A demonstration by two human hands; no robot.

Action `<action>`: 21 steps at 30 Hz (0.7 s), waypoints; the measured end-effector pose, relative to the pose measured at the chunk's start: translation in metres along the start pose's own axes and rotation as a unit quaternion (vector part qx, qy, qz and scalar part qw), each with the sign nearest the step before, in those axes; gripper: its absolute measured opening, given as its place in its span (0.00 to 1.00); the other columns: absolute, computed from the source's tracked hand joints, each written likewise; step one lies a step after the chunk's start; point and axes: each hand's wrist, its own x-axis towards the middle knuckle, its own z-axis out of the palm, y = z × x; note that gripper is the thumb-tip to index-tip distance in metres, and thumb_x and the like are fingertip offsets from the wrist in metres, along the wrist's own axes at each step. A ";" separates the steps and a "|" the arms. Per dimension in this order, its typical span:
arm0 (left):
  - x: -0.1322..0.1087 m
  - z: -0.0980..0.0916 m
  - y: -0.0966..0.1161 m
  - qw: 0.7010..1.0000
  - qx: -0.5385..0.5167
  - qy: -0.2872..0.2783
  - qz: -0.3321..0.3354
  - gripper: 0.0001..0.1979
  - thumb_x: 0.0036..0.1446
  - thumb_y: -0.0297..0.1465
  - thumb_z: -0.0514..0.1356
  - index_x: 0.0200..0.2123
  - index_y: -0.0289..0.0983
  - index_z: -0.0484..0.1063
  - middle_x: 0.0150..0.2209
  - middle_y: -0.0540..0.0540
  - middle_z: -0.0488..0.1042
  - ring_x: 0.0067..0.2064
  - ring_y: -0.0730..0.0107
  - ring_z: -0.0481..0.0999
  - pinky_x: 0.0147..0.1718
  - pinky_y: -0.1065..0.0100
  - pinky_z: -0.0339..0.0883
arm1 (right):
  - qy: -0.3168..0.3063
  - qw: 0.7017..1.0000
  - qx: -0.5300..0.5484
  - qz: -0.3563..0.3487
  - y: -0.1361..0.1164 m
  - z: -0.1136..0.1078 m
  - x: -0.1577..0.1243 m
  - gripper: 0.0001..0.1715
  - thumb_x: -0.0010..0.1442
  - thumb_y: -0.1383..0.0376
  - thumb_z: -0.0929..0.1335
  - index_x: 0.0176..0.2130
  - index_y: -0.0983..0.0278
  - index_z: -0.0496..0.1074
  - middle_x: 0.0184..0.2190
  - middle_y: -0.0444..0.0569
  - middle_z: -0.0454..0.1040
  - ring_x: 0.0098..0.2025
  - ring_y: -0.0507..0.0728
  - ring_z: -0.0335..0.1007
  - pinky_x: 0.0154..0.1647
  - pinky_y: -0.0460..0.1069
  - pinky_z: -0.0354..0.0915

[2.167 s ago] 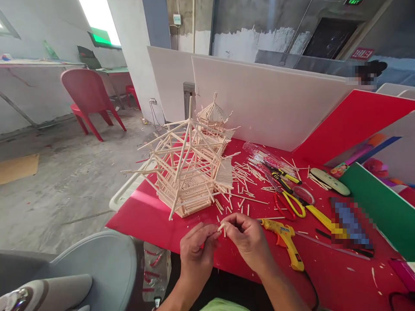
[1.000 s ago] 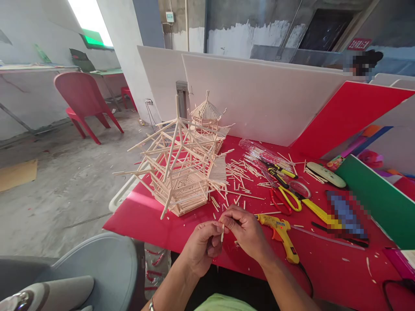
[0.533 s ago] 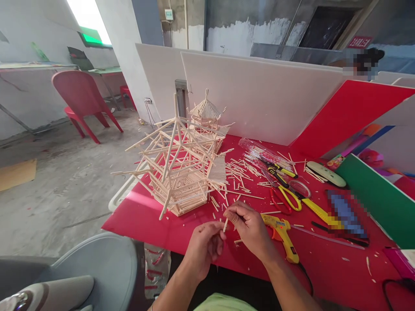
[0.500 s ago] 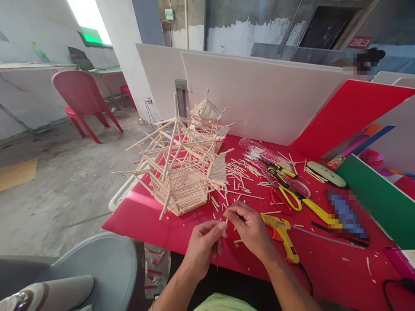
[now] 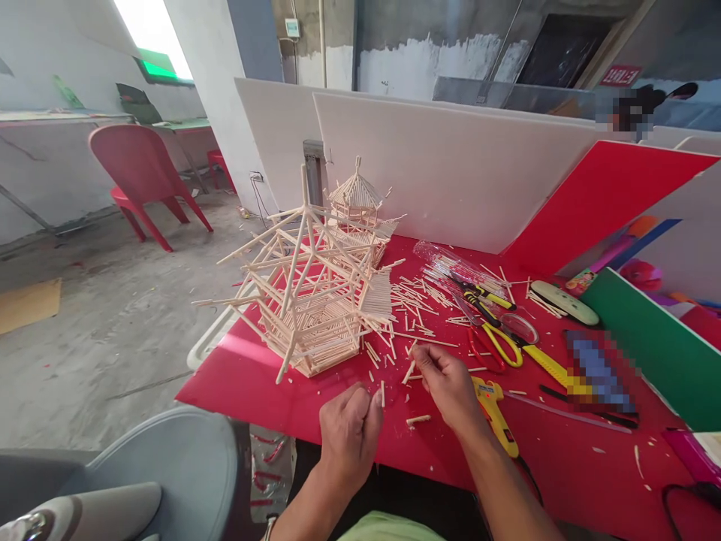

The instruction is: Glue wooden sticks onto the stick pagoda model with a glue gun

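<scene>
My left hand [image 5: 349,432] hovers low over the red table [image 5: 563,473], fingers curled, with a short wooden stick [image 5: 383,393] upright at its fingertips. My right hand [image 5: 447,383] reaches forward among the loose sticks, pinching another short stick [image 5: 408,371] near the tabletop. A further cut stick [image 5: 417,419] lies between the hands. Just beyond stands a large pagoda frame of wooden sticks [image 5: 307,293], with a smaller finished stick pavilion [image 5: 357,203] behind it.
A yellow glue gun [image 5: 496,417] lies right of my right hand. Red and yellow-handled scissors [image 5: 496,342], pliers, a yellow tape measure and a clear bag of sticks crowd the right. White and red boards stand behind. A grey chair back is at lower left.
My hands have parted. The right hand moved forward to the scattered sticks and pinched one there; the left hand dropped toward the table with its short stick.
</scene>
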 end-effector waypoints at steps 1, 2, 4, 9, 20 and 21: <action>0.001 0.002 -0.003 0.999 -0.010 0.009 -0.031 0.21 0.59 0.37 0.61 0.16 0.40 0.62 0.18 0.51 0.58 0.21 0.70 0.54 0.26 0.66 0.44 | 0.000 1.000 -0.003 -0.004 0.001 -0.001 0.002 0.29 0.62 0.42 0.62 0.34 0.63 0.74 0.25 0.46 0.72 0.29 0.55 0.67 0.27 0.47 0.62; 0.003 0.005 -0.006 0.998 -0.021 0.013 -0.057 0.21 0.57 0.38 0.63 0.15 0.40 0.62 0.18 0.51 0.58 0.21 0.71 0.54 0.26 0.66 0.44 | -0.005 1.000 -0.006 -0.010 0.002 -0.001 0.002 0.28 0.62 0.43 0.63 0.33 0.63 0.74 0.25 0.46 0.73 0.29 0.55 0.67 0.28 0.46 0.62; 0.009 0.007 -0.007 0.995 -0.048 -0.011 -0.083 0.16 0.54 0.39 0.65 0.18 0.40 0.69 0.21 0.49 0.64 0.23 0.69 0.59 0.27 0.68 0.47 | -0.018 0.999 -0.013 -0.022 0.001 0.001 0.002 0.26 0.62 0.44 0.64 0.32 0.63 0.74 0.27 0.46 0.73 0.30 0.54 0.67 0.30 0.46 0.62; 0.020 0.005 0.003 0.990 -0.058 -0.124 -0.024 0.15 0.59 0.37 0.61 0.21 0.40 0.70 0.24 0.47 0.66 0.27 0.67 0.61 0.29 0.67 0.49 | -0.055 0.996 -0.024 -0.062 -0.008 0.006 -0.003 0.21 0.63 0.49 0.65 0.30 0.62 0.72 0.29 0.46 0.73 0.33 0.55 0.67 0.35 0.47 0.62; 0.004 0.018 0.009 0.812 -0.458 -0.226 -0.283 0.25 0.49 0.50 0.65 0.16 0.37 0.65 0.16 0.52 0.58 0.19 0.78 0.49 0.21 0.69 0.37 | -0.214 0.953 0.200 0.073 0.003 0.012 -0.007 0.28 0.58 0.41 0.66 0.27 0.63 0.66 0.20 0.38 0.57 0.20 0.47 0.50 0.19 0.43 0.53; 0.003 0.019 0.009 0.806 -0.474 -0.208 -0.287 0.23 0.49 0.48 0.66 0.17 0.36 0.66 0.17 0.52 0.60 0.19 0.79 0.49 0.20 0.69 0.37 | -0.203 0.954 0.206 0.073 0.003 0.013 -0.007 0.28 0.58 0.42 0.67 0.27 0.63 0.66 0.20 0.38 0.56 0.21 0.47 0.50 0.19 0.43 0.53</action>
